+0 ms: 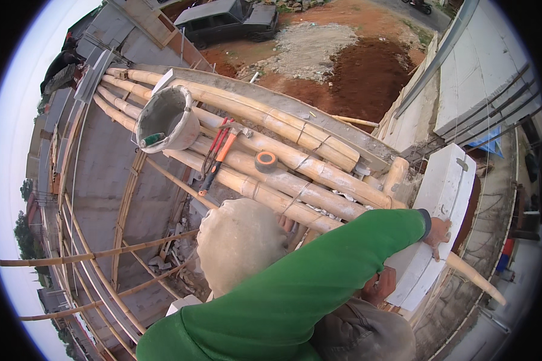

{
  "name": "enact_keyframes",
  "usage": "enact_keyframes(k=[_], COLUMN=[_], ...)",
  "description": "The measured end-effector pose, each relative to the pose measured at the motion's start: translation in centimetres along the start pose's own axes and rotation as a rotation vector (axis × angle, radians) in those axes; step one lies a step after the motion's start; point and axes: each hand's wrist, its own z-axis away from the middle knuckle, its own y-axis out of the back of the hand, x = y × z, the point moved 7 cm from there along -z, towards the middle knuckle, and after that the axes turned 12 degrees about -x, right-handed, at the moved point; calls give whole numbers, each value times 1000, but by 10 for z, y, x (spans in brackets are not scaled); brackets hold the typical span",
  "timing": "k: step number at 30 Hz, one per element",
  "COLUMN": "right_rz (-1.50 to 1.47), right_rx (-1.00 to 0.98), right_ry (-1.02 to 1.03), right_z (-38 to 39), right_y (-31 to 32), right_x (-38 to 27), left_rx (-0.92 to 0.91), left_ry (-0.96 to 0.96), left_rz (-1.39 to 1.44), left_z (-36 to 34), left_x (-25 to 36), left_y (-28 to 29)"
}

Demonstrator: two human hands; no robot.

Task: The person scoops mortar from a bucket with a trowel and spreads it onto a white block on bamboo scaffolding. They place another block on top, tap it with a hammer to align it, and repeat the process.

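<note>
My left arm, in a green sleeve, reaches across to the right. My left hand (438,237) rests on a long white building block (435,195), fingers spread over its surface. A dark line runs lengthwise along the block, and a grey patch marks its far end. Below the sleeve, my right hand (379,287) is closed beside the block's near end. The sleeve partly covers it, and what it holds, if anything, is hidden. Bamboo poles (301,191) lie side by side left of the block.
On the poles stand a mortar-crusted bucket (190,129) with a green-handled tool (152,139), an orange-and-black hammer (219,159), red-handled pliers or cutters (214,144) and an orange-and-black round tape (265,160). Bamboo scaffolding (111,265) and a drop lie left. Another person (61,71) works far left.
</note>
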Motion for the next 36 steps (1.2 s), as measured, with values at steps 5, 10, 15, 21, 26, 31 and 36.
enact_keyframes(k=[5,10,15,21,26,31,36], right_rz=[-345,-390,47,113,164,119,66], right_rx=[-380,-606,-504,-638,-912,-870,-813], right_ry=[330,663,1007,947,875,875,790], right_z=[-108,-198,-259,-300,-286,-280,-283], right_y=[-137,-221,-305,-369,-401,-389,-355], right_x=[-91,-203,-300,-318,-314,-302,-261], left_rx=[95,36,70,98,117,100,105], left_ry=[92,142,202,205,168,110,123], left_rz=[236,127,593,737,765,807,628], left_z=[-54,-88,-68,-43,-41,-45,-58], left_x=[-15,-10,0,-6,-4,2,13], left_y=[-42,-68,-63,-44,-43,-38,-48])
